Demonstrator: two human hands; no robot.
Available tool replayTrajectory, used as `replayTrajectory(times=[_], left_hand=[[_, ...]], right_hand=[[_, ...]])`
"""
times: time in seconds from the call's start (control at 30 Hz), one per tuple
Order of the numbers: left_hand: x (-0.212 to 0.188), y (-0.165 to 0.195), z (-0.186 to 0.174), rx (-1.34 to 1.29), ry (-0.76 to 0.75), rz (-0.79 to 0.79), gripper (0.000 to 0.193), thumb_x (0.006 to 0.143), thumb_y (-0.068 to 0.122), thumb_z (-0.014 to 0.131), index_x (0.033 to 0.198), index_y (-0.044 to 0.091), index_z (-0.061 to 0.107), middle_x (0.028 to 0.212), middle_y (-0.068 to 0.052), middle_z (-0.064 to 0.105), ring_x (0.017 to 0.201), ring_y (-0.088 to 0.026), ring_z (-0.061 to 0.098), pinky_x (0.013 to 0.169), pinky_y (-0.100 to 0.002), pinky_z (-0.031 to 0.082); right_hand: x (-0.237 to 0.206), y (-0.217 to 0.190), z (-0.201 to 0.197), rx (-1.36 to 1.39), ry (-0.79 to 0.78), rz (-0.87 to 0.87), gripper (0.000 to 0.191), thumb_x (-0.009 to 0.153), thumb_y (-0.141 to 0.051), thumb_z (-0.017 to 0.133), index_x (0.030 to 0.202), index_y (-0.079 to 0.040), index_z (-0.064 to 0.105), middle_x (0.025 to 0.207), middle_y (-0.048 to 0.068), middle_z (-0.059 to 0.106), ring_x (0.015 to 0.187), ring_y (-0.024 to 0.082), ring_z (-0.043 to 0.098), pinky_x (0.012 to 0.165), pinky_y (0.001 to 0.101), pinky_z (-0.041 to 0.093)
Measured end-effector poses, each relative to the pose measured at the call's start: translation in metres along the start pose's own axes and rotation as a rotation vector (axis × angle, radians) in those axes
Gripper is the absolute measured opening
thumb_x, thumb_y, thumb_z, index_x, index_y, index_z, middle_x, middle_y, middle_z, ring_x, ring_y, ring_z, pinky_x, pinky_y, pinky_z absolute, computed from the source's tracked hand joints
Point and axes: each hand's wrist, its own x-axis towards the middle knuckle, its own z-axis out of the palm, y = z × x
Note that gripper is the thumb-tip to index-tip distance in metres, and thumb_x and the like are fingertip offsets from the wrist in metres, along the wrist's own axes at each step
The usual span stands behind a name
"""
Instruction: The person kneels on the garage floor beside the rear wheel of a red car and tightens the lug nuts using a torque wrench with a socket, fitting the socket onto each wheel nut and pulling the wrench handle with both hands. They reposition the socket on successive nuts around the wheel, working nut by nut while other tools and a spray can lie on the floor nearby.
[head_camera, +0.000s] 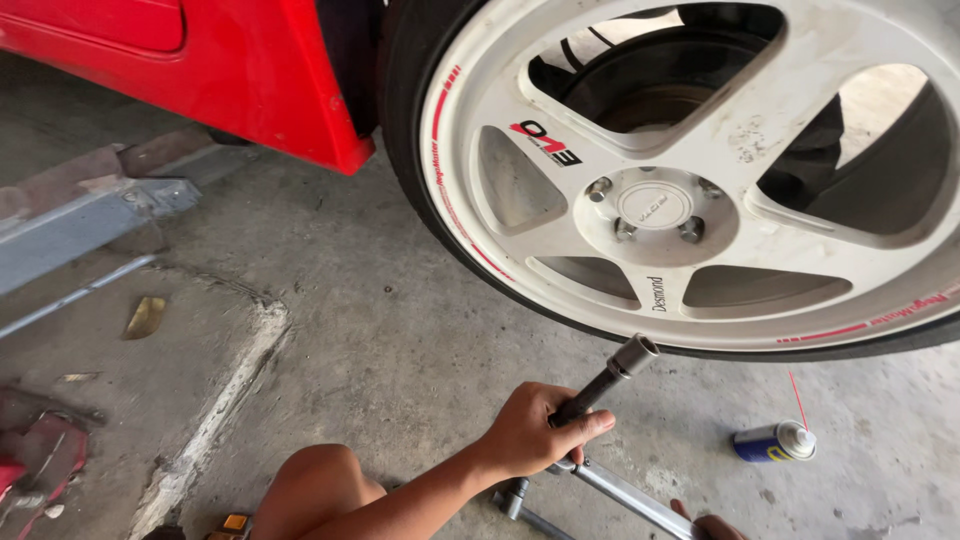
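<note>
My left hand (535, 432) is shut on a dark arm of a metal cross wrench (600, 385), just below the car's wheel. The wrench's open socket end (635, 353) points up at the tyre's lower edge and does not touch it. Only the fingertips of my right hand (708, 524) show at the bottom edge, wrapped on the end of the wrench's silver arm (630, 497). The white five-spoke wheel (720, 150) has a red rim stripe. Several lug nuts (625, 230) ring its centre cap (653, 205). My bare knee (320, 480) is at the bottom.
A blue spray can (772, 441) with a white cap and a red straw lies on the concrete floor (400, 330) to the right of the wrench. Red car bodywork (250, 70) fills the top left. A grey metal beam (90, 215) and a red object (40, 460) sit at the left.
</note>
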Motion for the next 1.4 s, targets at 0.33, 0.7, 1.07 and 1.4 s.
replayTrajectory(times=[0.33, 0.7, 1.07, 1.4], left_hand=[[0.002, -0.01, 0.005, -0.054, -0.005, -0.025, 0.043, 0.096, 0.04, 0.073, 0.067, 0.01, 0.063, 0.055, 0.002, 0.06, 0.055, -0.01, 0.069, 0.048, -0.027, 0.048], [0.0, -0.008, 0.006, -0.133, -0.001, -0.042, 0.044, 0.095, 0.038, 0.073, 0.063, 0.012, 0.058, 0.055, 0.004, 0.053, 0.056, -0.01, 0.069, 0.051, -0.026, 0.052], [-0.001, -0.008, 0.009, -0.143, -0.002, -0.083, 0.039, 0.095, 0.035, 0.072, 0.066, 0.012, 0.062, 0.054, 0.004, 0.054, 0.055, -0.009, 0.068, 0.05, -0.026, 0.05], [0.0, -0.01, 0.009, -0.159, -0.007, -0.078, 0.039, 0.095, 0.035, 0.072, 0.066, 0.01, 0.063, 0.053, 0.003, 0.055, 0.054, -0.01, 0.068, 0.049, -0.027, 0.05]], right_hand=[[-0.003, -0.004, -0.023, 0.063, -0.031, -0.11, 0.031, 0.067, -0.034, 0.09, 0.058, -0.01, 0.071, 0.039, 0.003, 0.053, 0.033, 0.015, 0.055, 0.043, 0.0297, 0.044], [-0.006, -0.055, -0.046, -0.165, 0.062, 0.076, 0.04, 0.068, -0.038, 0.094, 0.053, -0.008, 0.072, 0.04, 0.006, 0.056, 0.034, 0.02, 0.056, 0.043, 0.035, 0.045], [-0.015, -0.044, -0.049, -0.174, -0.022, 0.091, 0.036, 0.069, -0.037, 0.093, 0.057, -0.01, 0.073, 0.046, 0.005, 0.063, 0.037, 0.019, 0.062, 0.045, 0.0346, 0.05], [-0.017, -0.04, -0.048, -0.199, -0.11, 0.137, 0.032, 0.069, -0.035, 0.094, 0.062, -0.013, 0.072, 0.046, 0.005, 0.064, 0.039, 0.018, 0.062, 0.046, 0.0343, 0.05]])
